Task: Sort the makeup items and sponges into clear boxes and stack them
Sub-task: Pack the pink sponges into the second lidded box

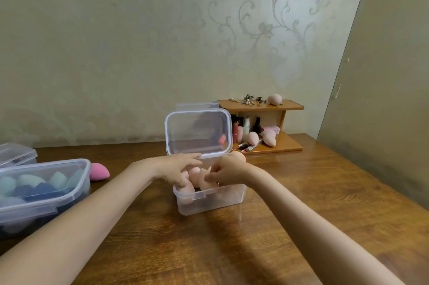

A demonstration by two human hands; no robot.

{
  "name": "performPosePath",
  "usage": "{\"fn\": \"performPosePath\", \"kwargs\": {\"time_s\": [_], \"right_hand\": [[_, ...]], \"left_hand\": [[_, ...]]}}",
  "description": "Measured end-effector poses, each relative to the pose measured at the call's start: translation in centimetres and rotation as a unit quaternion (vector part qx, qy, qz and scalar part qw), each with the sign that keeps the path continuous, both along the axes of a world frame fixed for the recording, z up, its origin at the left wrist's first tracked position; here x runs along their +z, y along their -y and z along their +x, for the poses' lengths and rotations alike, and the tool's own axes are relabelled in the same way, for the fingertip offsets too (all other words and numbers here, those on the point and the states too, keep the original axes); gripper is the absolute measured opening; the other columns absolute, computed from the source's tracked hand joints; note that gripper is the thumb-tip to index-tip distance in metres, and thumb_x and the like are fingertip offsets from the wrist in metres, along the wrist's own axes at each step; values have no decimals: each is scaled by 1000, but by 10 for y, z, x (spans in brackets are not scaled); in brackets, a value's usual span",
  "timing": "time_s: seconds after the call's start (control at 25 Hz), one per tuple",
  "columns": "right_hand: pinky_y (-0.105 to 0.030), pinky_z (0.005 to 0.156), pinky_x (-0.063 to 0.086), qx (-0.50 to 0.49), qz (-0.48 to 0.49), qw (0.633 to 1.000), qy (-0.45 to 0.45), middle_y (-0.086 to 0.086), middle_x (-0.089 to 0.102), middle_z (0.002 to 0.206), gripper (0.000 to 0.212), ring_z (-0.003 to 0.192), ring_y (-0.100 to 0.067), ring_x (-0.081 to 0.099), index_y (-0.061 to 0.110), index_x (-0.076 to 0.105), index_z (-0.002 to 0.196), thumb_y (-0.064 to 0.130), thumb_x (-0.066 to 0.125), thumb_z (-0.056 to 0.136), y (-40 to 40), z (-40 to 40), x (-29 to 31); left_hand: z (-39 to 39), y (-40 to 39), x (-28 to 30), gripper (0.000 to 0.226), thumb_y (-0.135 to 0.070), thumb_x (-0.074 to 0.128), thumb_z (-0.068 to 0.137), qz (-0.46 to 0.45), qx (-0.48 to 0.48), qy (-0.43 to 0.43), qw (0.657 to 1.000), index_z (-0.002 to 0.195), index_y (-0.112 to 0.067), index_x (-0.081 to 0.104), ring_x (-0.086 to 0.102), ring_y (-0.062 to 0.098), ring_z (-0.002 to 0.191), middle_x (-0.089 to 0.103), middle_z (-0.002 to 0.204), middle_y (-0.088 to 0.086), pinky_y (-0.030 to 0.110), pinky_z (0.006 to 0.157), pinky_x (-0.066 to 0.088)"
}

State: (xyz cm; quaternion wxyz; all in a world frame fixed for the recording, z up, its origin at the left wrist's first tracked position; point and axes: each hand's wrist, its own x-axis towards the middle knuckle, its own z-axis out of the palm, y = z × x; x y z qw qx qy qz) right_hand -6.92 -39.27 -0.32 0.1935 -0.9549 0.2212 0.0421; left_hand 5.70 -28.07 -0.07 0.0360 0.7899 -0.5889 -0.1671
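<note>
Reaching into the open box [210, 201] at mid-desk, both hands were seen among the peach sponges [193, 174] packed inside it. The left hand [174, 168] was laid with fingers spread and part-curled over the sponges; whether any one was gripped could not be told. The right hand [226, 169] was pinched on a sponge at the box's right rim. The lid [198, 131] was stood upright behind the box. Left of the box, a larger box [44, 192] of blue and green sponges was already closed, with a pink sponge [98, 171] left loose beside it. Behind the box, on the shelf [278, 145], several peach sponges and the makeup bottles were still unsorted. The task was judged roughly half done: no stacking had been done yet.
</note>
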Motion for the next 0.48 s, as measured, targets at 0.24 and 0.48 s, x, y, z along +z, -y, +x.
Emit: {"fn": "performPosePath", "kwargs": {"time_s": [0.24, 0.48], "right_hand": [[-29, 74, 43, 13, -82, 996, 26, -10, 66, 95, 28, 82, -17, 55, 5, 64, 104, 27, 57, 88, -14, 11, -6], [-22, 64, 46, 27, 16, 999, 9, 0, 65, 71, 22, 62, -11, 55, 7, 72, 94, 23, 60, 88, 1, 10, 8]], "left_hand": [[-2, 2, 2, 77, -3, 59, 83, -28, 3, -53, 998, 147, -28, 23, 22, 15, 143, 11, 158, -9, 26, 110, 35], [-4, 13, -6, 62, -23, 65, 83, -88, 19, 30, 996, 139, -31, 39, 28, 18, 132, 29, 149, -7, 38, 111, 29]]}}
